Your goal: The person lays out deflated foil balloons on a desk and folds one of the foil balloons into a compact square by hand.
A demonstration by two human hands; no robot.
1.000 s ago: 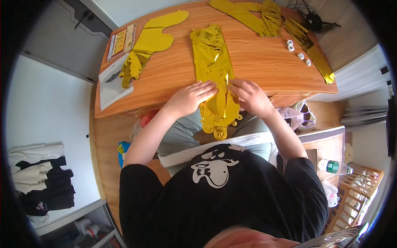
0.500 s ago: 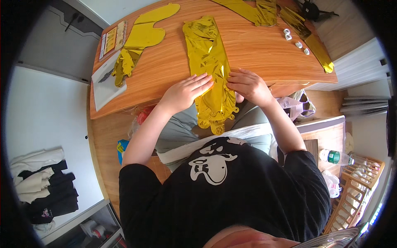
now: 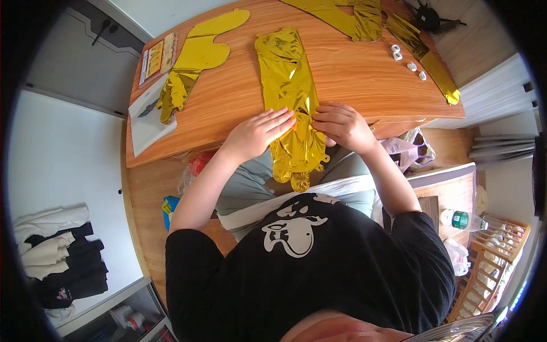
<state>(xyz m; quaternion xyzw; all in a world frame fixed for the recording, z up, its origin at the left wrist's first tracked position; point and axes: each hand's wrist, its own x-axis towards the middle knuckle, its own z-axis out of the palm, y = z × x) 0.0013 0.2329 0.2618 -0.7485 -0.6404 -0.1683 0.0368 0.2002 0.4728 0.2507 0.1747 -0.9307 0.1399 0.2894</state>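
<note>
1. Purple plastic bag [image 3: 399,153] under the right of the desk [image 3: 228,85]: contents hidden.
2. Clear bottle with green label [image 3: 464,220], lying to my right; can't tell whether anything's inside.
3. White bag [image 3: 457,255] near it, filling unclear.
4. Wooden rack [image 3: 494,267], lower right: pale things behind its slats, too small to name.
5. Cabinet [image 3: 149,296], lower left: white and red items inside, kind unclear.
6. Foil balloon [image 3: 288,71] in front of me: gold, shiny, flat, long and narrow, creased, crumpled more at the near half; rounded lobes at the near end, small tabs at its right edge.
7. It lies lengthwise on the desk, near end hanging past the front edge over my lap.
8. My left hand [image 3: 255,134]: open, fingers together and nearly straight, laid on its left side.
9. My right hand [image 3: 346,129]: fingers bent at its right edge, touching; can't tell if I'm pinching.
10. Other gold foil pieces [image 3: 200,51] at both sides of the desk; small white rolls [image 3: 412,67] at right.
</note>
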